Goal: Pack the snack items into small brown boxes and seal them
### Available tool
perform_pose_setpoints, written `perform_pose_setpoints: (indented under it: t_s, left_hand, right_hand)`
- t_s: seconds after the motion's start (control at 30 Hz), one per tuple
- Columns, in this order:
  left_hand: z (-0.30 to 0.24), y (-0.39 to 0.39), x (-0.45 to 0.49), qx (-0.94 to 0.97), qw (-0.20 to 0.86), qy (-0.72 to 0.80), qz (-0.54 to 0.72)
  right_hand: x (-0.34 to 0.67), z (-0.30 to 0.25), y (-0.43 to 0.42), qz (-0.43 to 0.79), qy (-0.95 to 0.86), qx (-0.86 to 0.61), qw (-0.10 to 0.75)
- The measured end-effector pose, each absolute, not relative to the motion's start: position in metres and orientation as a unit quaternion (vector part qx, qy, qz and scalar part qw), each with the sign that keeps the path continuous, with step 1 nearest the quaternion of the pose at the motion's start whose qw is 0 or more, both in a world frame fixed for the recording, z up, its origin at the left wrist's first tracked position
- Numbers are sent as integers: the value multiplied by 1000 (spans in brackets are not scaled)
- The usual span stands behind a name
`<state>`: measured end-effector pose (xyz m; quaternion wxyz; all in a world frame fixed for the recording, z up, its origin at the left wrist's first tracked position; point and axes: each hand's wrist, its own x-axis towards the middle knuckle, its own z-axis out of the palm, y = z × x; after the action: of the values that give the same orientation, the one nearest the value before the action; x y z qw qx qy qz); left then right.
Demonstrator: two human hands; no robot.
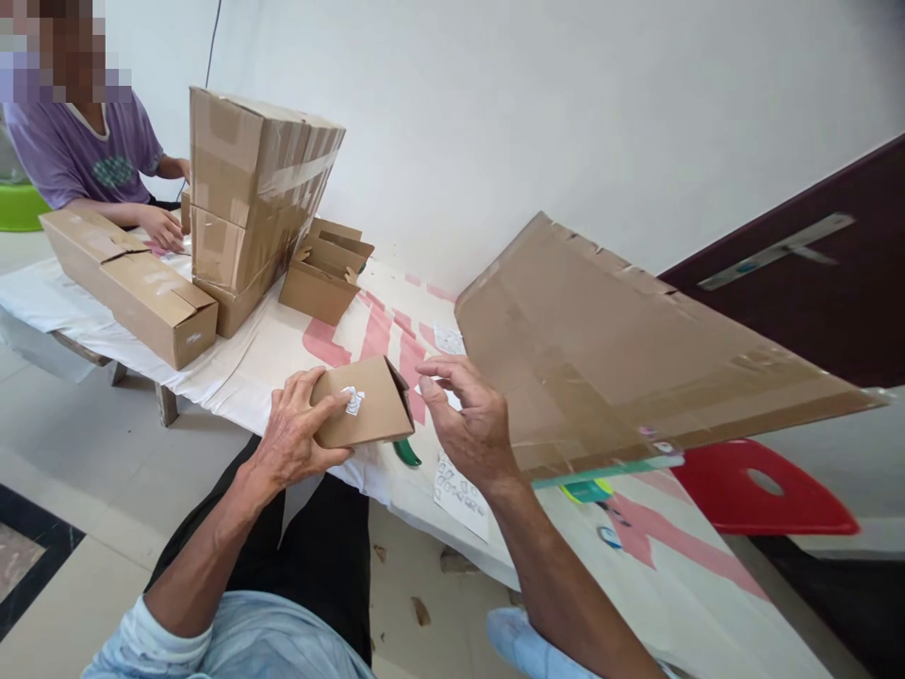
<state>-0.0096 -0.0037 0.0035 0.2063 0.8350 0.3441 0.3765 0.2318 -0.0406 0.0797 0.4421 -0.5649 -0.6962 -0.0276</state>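
A small brown cardboard box (374, 401) is gripped by my left hand (301, 424), tilted over the table's front edge. The thumb is at its lower side and a finger presses by a white and blue sticker (353, 401) on its face. At the box's right end a flap stands slightly apart. My right hand (467, 410) hovers just right of that end, fingers curved and parted, with nothing visible between them. Below the box lies a dark green curved object (406, 453). A sheet of small stickers (459, 495) hangs at the table edge under my right wrist.
Stacked taped cartons (226, 189) and long boxes (134, 283) stand to the left, an open box (321, 278) beside them. A large cardboard sheet (600, 358) leans at right. Behind it shows a red stool (770, 490). A co-worker in purple (106, 160) sits far left.
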Motion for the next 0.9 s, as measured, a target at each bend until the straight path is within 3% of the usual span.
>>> perform_pose_setpoints:
  t_s: [0.13,0.27,0.5,0.67,0.9]
  left_hand:
    - [10,0,-25,836,231,351,353]
    - [8,7,-41,829,256,351,352]
    - [-15,28,-69,799,315,328,393]
    - [-30,37,-79,768,370,348,391]
    - [-43,44,-81,769,389,336,380]
  right_hand:
    - [232,66,-42,93,-681,-591,423]
    - [212,53,-50,141,-718,-557,393]
    - [210,33,-47,102,-742,-548,372]
    - [259,-12,-29,51,-684,-618,385]
    - [304,-87,-16,46,-638,-754,153]
